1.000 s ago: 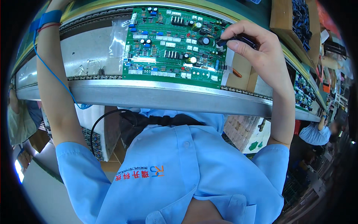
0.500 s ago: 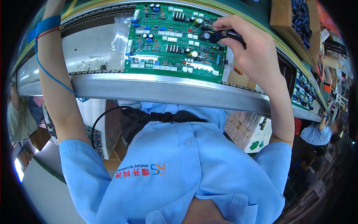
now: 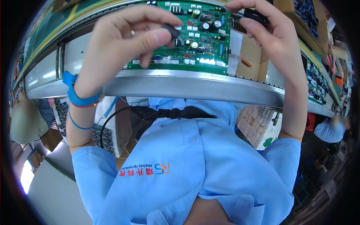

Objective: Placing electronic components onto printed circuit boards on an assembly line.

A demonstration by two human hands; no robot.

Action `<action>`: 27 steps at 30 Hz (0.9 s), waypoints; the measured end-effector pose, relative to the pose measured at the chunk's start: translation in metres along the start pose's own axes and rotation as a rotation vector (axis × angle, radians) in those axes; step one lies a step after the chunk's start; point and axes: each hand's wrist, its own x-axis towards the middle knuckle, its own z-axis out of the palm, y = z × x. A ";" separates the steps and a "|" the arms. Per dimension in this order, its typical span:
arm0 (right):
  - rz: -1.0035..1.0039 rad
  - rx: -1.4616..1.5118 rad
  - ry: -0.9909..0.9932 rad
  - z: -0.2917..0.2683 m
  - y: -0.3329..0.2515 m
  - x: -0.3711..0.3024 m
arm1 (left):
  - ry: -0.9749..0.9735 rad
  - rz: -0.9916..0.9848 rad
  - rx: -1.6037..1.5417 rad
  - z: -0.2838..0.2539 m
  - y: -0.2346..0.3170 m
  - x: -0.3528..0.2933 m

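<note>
Grey sheet-metal bench [image 3: 180, 84], long, with a curved front rim, runs across the upper view and carries the work.

Green rectangular printed circuit board [image 3: 195, 48], populated with black cylindrical capacitors, white connectors and small chips, lies flat on the bench just behind the rim, between the two raised hands.

Brown cardboard box [image 3: 251, 56], open-topped, stands just beside the board on its right edge; an orange-handled item inside is too small to identify.

Left hand [image 3: 120, 41], held above the left part of the board. Its thumb and forefinger are pinched shut on a small dark electronic component [image 3: 172, 30] with thin metal leads, held over the board's centre, apart from its surface as far as can be told.

Right hand [image 3: 270, 33], raised over the board's upper right corner. Its fingers are curled closed around a black cylindrical component [image 3: 255, 17], held above the board and the box.

Blue anti-static wrist strap [image 3: 77, 95], worn on the left wrist, with a blue coiled cord [image 3: 108, 108] hanging below the bench rim.
</note>
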 end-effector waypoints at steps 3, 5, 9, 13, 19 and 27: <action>0.594 -0.092 0.100 0.023 -0.050 0.022 | 0.022 -0.072 -0.111 0.015 -0.008 -0.016; 1.192 -0.245 0.238 0.026 -0.072 0.024 | 0.047 -0.096 -0.076 0.024 -0.004 -0.018; 1.170 -0.308 0.320 0.022 -0.076 0.022 | 0.111 0.216 0.581 0.039 -0.007 -0.011; 1.145 -0.339 0.286 0.017 -0.079 0.018 | 0.217 0.340 0.859 0.059 -0.013 -0.007; 1.004 -0.411 0.229 0.020 -0.090 0.013 | 0.195 0.368 1.017 0.069 -0.018 -0.002; 0.969 -0.427 0.204 0.020 -0.091 0.006 | 0.136 0.466 1.223 0.070 -0.012 0.003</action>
